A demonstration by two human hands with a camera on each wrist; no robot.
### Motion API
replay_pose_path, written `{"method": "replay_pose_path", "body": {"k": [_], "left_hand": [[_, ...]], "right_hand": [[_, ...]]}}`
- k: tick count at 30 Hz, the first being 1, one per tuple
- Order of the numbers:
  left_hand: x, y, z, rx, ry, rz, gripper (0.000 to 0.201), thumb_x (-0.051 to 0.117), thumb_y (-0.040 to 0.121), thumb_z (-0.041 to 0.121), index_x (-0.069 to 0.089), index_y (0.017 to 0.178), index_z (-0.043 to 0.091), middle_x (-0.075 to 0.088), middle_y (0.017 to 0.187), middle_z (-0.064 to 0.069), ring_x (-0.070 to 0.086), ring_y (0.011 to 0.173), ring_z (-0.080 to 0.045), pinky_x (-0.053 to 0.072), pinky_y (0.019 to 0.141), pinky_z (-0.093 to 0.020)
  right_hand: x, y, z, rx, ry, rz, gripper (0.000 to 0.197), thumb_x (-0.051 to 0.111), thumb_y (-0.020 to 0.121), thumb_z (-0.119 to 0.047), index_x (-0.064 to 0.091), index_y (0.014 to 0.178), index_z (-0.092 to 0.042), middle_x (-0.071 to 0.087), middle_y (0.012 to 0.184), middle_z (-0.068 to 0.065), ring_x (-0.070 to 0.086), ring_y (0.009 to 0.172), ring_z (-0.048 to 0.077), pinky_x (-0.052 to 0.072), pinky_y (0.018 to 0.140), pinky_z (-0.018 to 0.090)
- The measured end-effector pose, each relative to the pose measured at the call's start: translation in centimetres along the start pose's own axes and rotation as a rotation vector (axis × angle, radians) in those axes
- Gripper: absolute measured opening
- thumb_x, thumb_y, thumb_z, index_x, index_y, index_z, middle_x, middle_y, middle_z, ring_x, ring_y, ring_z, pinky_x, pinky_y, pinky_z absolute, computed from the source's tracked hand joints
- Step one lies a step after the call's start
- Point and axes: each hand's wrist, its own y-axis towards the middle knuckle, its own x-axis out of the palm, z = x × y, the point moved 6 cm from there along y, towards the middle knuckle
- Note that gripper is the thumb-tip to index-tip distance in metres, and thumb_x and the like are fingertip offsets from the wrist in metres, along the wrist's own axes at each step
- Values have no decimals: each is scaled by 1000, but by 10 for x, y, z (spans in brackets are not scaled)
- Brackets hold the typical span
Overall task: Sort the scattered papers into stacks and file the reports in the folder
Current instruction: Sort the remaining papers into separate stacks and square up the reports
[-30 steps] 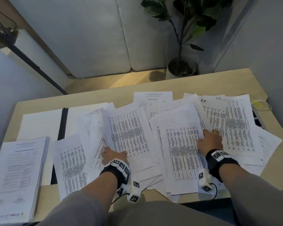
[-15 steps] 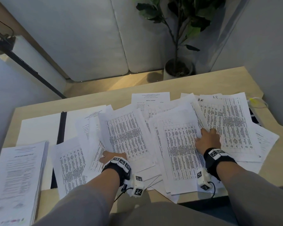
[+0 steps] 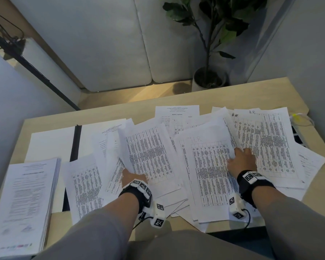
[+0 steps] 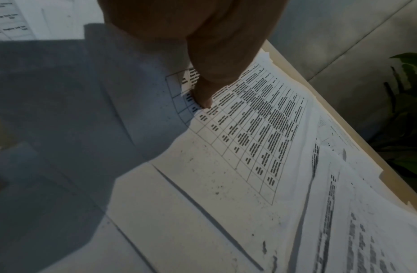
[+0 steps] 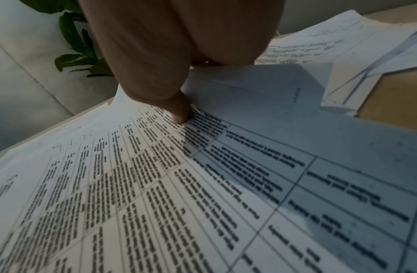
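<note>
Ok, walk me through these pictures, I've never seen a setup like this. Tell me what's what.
No machine here: a person sorts papers with bare hands, wearing three cameras. The wide picture comes from the head; the two close-ups come from cameras strapped on each wrist, looking along the fingers.

On the wooden desk lie scattered sheets with printed tables, some marked "H.R.", plus a weekly report page. A neat stack sits at the near left, and an open folder lies behind it.

The left hand pinches and lifts the edge of one table sheet. The right hand grips the edge of an H.R. sheet.
</note>
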Motion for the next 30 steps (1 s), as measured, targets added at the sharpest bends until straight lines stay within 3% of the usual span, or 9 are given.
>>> {"method": "replay_pose_path", "body": {"k": [3, 5, 8, 10, 17, 22, 25, 28, 30], "left_hand": [[-2, 3, -4, 73, -46, 25, 42, 70, 92, 22, 57, 128, 5, 61, 94, -4, 59, 83, -25, 54, 82, -36], [-7, 2, -3, 92, -113, -23, 35, 69, 93, 26, 59, 120, 7, 65, 93, -6, 67, 89, -31, 57, 83, -41], [-30, 7, 0, 98, -129, -113, 67, 69, 96, 37, 44, 146, 0, 55, 145, -15, 54, 134, -39, 45, 111, -46], [-63, 20, -1, 131, -149, -88, 81, 69, 97, 40, 33, 155, -5, 40, 159, -21, 43, 144, -38, 36, 118, -44], [-158, 54, -21, 175, -271, 12, 88, 78, 79, 62, 58, 136, -3, 66, 133, -21, 64, 117, -42, 49, 104, -50], [-139, 40, -28, 182, -376, -139, 97, 87, 53, 75, 63, 128, 20, 70, 128, -1, 65, 112, -28, 47, 100, -45], [-99, 33, -32, 88, -252, -170, 99, 80, 77, 64, 47, 145, 0, 57, 144, -18, 57, 127, -37, 43, 109, -49], [-55, 17, -25, 23, -209, -173, 91, 74, 92, 41, 28, 159, 1, 40, 160, -18, 46, 141, -38, 39, 115, -42], [-38, 8, -18, -27, -183, -90, 63, 70, 95, 24, 47, 150, 5, 63, 136, -10, 65, 113, -30, 47, 91, -27]], "right_hand": [[-7, 3, 3, -41, 157, 7, 28, 59, 98, -12, 59, 126, -9, 63, 109, 15, 63, 90, 34, 57, 79, 42], [-19, 5, 8, -18, 300, -9, 32, 55, 102, -10, 51, 132, -18, 65, 102, 7, 63, 79, 29, 53, 68, 35], [-48, 8, 22, 23, 468, -33, 64, 60, 102, -10, 30, 156, -28, 60, 117, 4, 64, 97, 31, 52, 85, 39], [-64, 12, 41, 34, 456, -35, 54, 61, 102, -14, 44, 152, -23, 63, 128, 6, 63, 111, 32, 49, 97, 41], [-115, 1, 74, 63, 730, 3, 34, 65, 101, -18, 62, 134, -9, 66, 123, 9, 60, 105, 26, 39, 94, 36], [-116, -9, 52, 24, 945, -78, 31, 62, 102, -8, 59, 131, -17, 69, 118, 6, 65, 96, 11, 45, 95, 34], [-100, -3, 35, -15, 768, -141, 24, 67, 100, -15, 67, 124, -14, 72, 116, 7, 69, 94, 18, 50, 96, 41], [-70, -4, 19, 23, 717, -230, 34, 72, 95, -15, 68, 129, -14, 74, 116, 8, 70, 102, 29, 53, 100, 49], [-46, -9, 11, 98, 762, -291, 37, 74, 93, -11, 67, 129, -11, 73, 118, 8, 69, 105, 29, 49, 106, 49]]}}
